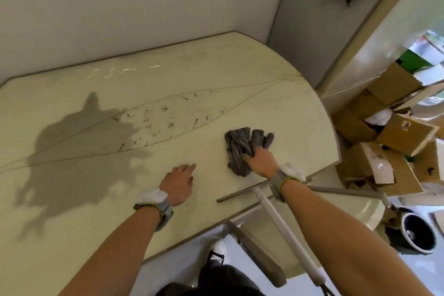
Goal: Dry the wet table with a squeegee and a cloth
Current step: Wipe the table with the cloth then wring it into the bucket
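A pale cream table (216,74) with a curved right edge fills the view. Thin water lines and small droplets mark its middle. A crumpled grey cloth (242,146) lies on the table right of centre. My right hand (260,160) grips the cloth's near side. My left hand (179,181) rests flat on the tabletop to the left, fingers straight, holding nothing. A squeegee (240,193) lies at the table's near edge below my right wrist, its blade on the surface. Its long white handle (288,235) slants off the table toward me.
A dark shadow (72,158) covers the table's left half. White walls stand behind the table. Several cardboard boxes (389,142) are piled on the floor at the right, with a dark bucket (418,233) below them. A shoe (217,251) shows on the floor under the table edge.
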`<state>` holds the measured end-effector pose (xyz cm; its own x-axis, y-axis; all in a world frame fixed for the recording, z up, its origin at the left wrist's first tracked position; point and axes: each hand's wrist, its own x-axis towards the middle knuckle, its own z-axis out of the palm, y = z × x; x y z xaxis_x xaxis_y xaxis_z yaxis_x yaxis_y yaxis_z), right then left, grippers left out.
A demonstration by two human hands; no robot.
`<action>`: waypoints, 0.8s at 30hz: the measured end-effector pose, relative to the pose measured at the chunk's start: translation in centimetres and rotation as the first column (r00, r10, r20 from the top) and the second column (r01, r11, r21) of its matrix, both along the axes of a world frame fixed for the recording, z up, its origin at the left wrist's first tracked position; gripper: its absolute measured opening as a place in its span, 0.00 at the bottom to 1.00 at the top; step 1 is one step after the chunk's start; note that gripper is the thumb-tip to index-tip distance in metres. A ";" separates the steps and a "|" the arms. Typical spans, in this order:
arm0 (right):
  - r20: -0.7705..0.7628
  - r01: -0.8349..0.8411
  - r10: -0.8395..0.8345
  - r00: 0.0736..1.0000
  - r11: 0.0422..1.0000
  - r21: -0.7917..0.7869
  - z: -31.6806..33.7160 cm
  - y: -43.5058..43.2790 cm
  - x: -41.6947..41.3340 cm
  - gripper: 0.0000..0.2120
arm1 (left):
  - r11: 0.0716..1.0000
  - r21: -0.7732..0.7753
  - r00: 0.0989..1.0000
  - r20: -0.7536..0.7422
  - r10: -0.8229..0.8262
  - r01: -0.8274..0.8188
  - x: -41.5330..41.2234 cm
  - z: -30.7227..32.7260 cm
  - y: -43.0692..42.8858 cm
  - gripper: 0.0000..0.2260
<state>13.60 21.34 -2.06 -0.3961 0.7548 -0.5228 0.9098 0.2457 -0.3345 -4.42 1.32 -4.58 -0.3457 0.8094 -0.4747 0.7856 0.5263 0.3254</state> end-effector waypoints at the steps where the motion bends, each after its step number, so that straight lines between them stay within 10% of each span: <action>1: 0.037 -0.024 0.023 0.999 0.999 0.024 -0.8 0.1 -1.2 0.34 | 1.000 0.001 1.000 0.001 0.020 -0.020 -0.2 0.2 -0.4 0.23; 6: 0.194 -0.001 -0.025 0.981 0.991 0.133 -2.6 -0.8 -5.8 0.39 | 0.981 -0.006 0.980 0.046 0.193 -0.193 -2.8 0.8 -2.7 0.23; 13: -0.286 -0.207 0.273 0.919 0.949 0.238 -2.3 -1.3 -8.0 0.08 | 0.827 0.034 0.795 0.301 0.527 -0.561 -5.6 1.9 -2.9 0.24; 24: -0.512 -0.580 0.592 0.623 0.788 0.205 -1.5 -7.5 -7.3 0.16 | 0.725 -0.036 0.607 0.519 0.602 -0.688 -5.4 1.3 -2.7 0.30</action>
